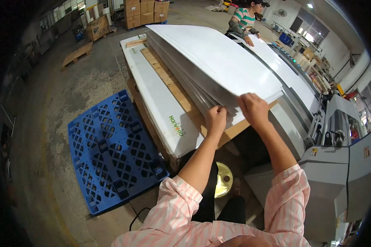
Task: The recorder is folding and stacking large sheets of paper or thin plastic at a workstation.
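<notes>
A large glossy white sheet point(210, 49) lies bowed over a stack of white sheets point(185, 80), its near left edge lifted off them. My right hand point(254, 109) is closed on the near corner of this top sheet and holds it up. Just left of it and slightly lower, my left hand point(216, 120) is pinched at the near corner of the sheets beneath. How many sheets it grips is hidden by the fingers. A wooden strip point(169, 80) and a long white wrapped package point(160, 101) lie along the left side of the stack.
A blue plastic pallet point(107, 140) stands on the floor to the left. At my right is a large grey machine point(321, 173). Another person point(243, 22) rests a hand on white sheeting at the far side. A round yellow-green item point(223, 179) sits by my feet; cartons point(146, 12) stand behind.
</notes>
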A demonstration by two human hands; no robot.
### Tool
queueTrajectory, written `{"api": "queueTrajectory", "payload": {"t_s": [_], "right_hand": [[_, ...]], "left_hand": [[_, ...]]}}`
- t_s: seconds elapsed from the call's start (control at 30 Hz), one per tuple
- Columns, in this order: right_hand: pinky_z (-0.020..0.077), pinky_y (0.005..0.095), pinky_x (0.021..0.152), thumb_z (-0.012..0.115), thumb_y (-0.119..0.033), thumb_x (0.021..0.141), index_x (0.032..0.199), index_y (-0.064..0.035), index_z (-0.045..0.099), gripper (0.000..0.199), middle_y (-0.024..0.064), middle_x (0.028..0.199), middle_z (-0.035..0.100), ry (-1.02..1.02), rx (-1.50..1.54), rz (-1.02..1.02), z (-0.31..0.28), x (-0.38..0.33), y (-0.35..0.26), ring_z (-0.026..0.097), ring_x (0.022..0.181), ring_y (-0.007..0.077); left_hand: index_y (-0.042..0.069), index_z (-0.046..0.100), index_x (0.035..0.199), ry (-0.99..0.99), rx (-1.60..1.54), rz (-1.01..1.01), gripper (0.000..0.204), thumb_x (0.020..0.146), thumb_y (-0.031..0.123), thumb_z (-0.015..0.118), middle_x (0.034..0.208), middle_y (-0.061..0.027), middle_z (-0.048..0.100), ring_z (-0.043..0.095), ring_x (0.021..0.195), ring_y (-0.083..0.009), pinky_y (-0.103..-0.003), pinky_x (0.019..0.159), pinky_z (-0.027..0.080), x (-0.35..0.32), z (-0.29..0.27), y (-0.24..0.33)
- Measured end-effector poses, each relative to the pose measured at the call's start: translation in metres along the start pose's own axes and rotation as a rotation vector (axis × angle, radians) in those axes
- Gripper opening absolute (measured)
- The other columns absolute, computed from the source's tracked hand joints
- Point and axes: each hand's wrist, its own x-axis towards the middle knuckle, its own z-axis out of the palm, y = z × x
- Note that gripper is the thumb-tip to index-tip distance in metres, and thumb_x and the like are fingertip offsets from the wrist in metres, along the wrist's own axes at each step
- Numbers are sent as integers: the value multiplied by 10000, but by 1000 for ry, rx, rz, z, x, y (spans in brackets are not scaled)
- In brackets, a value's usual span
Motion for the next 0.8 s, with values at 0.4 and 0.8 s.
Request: {"api": "queueTrajectory", "payload": {"t_s": [0.4,0.8], "right_hand": [[477,380,592,583,-235,817,794,-77,624,164,70,732,596,-197,67,41,13,-18,-18,585,728,264],[463,360,592,585,-118,786,815,-98,625,54,62,726,584,91,82,134,-13,25,2,575,714,257]], "left_hand": [[-8,597,821,-6,-95,23,257,871,231,520,675,-13,480,428,655,-91,-260,594,369,7,-2,-15],[60,648,1024,-9,269,79,276,765,36,554,805,-93,648,578,698,-174,-312,648,452,3,-5,-17]]}}
